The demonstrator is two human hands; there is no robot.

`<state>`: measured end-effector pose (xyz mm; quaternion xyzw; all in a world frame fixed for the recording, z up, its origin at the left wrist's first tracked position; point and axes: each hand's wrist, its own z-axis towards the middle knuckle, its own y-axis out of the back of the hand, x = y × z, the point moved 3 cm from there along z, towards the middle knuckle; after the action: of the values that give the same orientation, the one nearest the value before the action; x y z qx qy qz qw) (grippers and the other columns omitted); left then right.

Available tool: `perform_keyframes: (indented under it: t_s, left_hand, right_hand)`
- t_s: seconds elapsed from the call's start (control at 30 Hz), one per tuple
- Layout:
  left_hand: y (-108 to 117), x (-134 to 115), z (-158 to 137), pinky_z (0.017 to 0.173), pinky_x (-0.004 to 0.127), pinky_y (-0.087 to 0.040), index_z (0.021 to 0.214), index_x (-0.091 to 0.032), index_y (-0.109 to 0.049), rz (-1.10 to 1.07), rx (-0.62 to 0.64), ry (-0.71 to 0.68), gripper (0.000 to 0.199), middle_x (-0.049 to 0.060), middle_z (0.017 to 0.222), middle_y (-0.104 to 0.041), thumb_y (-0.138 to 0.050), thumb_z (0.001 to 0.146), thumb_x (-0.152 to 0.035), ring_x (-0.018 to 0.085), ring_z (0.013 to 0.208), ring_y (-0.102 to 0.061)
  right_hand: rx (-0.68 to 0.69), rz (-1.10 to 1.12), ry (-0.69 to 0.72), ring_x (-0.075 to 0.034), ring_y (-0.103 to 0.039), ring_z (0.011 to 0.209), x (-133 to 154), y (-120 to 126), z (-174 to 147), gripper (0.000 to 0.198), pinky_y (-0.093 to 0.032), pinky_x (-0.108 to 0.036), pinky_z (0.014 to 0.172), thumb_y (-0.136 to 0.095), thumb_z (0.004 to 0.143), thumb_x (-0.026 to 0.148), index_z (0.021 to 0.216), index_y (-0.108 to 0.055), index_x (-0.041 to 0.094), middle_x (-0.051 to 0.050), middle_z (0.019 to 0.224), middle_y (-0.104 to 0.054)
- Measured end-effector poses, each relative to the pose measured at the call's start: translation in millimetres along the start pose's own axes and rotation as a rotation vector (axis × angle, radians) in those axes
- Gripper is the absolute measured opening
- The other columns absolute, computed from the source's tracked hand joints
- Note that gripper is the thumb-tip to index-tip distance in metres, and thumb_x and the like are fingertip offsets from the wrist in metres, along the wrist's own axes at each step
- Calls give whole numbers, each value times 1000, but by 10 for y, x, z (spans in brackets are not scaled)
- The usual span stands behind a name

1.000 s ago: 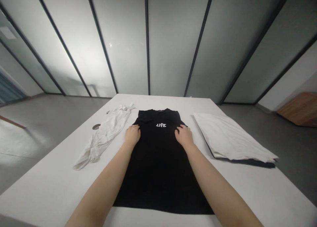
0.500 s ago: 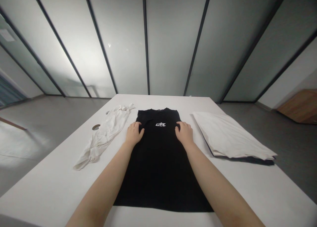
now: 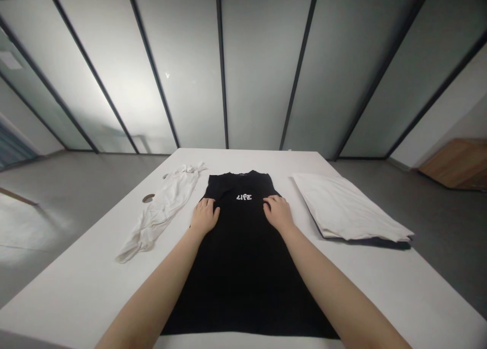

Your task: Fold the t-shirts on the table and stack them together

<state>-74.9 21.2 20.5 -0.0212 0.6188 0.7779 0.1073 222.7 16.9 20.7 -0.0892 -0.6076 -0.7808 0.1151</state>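
A black T-shirt (image 3: 243, 268) with white lettering across its chest lies flat on the white table (image 3: 83, 283), collar at the far end and hem toward me. My left hand (image 3: 205, 215) rests on the shirt's left edge below the shoulder, fingers spread flat on the cloth. On the opposite edge lies my right hand (image 3: 278, 212), palm down and fingers stretched, beside the lettering. Neither hand grips the fabric. Parts of both side edges are hidden under my forearms.
A crumpled white garment (image 3: 163, 207) lies on the left, next to round holes in the tabletop. To the right is a folded white and dark stack of clothes (image 3: 346, 207). Frosted glass panels (image 3: 258, 65) stand behind the table.
Both hands have slid slightly toward me along the shirt's edges. The hem sits lower and the shirt looks wider near me. The view has shifted a little.
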Motion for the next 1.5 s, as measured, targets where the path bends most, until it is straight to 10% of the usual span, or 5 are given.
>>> perform_keyframes:
  t_s: [0.37,0.67,1.13,1.27,1.5]
  left_hand:
    - [-102,-79,-671,125,60,-30,159,-25,-48,41,73,-54,61,16,170,-39,-46,105,-52,41,158,-33]
    - [72,-157,-877,123,61,-34,148,-23,-59,24,36,-59,53,17,166,-46,-51,104,-49,42,155,-39]
    - [-73,-2169,367,96,37,-55,126,-17,-65,-364,250,-275,41,16,119,-75,-53,103,-48,29,111,-73]
    - [-298,-2378,539,101,46,-54,130,-7,-66,-215,320,-27,76,31,134,-67,-61,91,-73,43,125,-67]
    - [-596,-2410,809,102,44,-52,112,-8,-76,-392,359,53,34,30,119,-74,-72,88,-33,37,122,-70]
  right_hand:
    - [292,-41,20,-42,-22,162,22,-71,-783,67,-21,-57,127,-46,107,56,166,-41,26,-16,176,-26]
    - [142,284,25,-27,-51,147,-300,299,-1074,44,-37,-42,123,-48,105,41,139,-69,23,-13,156,-58]
    - [217,41,-283,-29,-74,98,-393,393,-1096,36,-45,-33,73,-60,101,40,128,-64,17,-13,103,-78]
    - [254,23,-279,-28,-74,94,-368,428,-1104,17,-40,-31,68,-59,101,36,102,-68,21,-10,97,-78]
    - [146,307,-236,-25,-73,89,-301,422,-1102,9,-45,-31,71,-55,100,28,104,-59,22,-8,92,-77]
